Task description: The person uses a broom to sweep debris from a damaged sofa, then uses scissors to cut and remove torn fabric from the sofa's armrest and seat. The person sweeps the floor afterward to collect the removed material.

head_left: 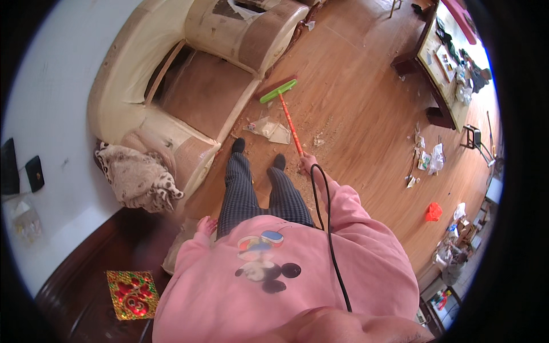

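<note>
My right hand [307,163] is closed around the orange-red handle of a broom [290,123]. The broom's green head with dark red bristles rests on the wooden floor ahead, close to the sofa's front edge. Near my left thigh hangs my left hand [207,224], its fingers loosely apart and nothing in them. Between my feet and the broom head lie crumpled pale paper or plastic scraps [269,130]. Fine crumbs and debris [320,137] are scattered to the right of the handle.
A worn beige and brown sofa [211,91] runs along the left, a spotted blanket [137,177] heaped on its near arm. Far right stands a cluttered table [440,86], with a small stool [473,136] beside it. Litter, including a red bag [433,212], lies at right. A black cable [331,251] hangs before me.
</note>
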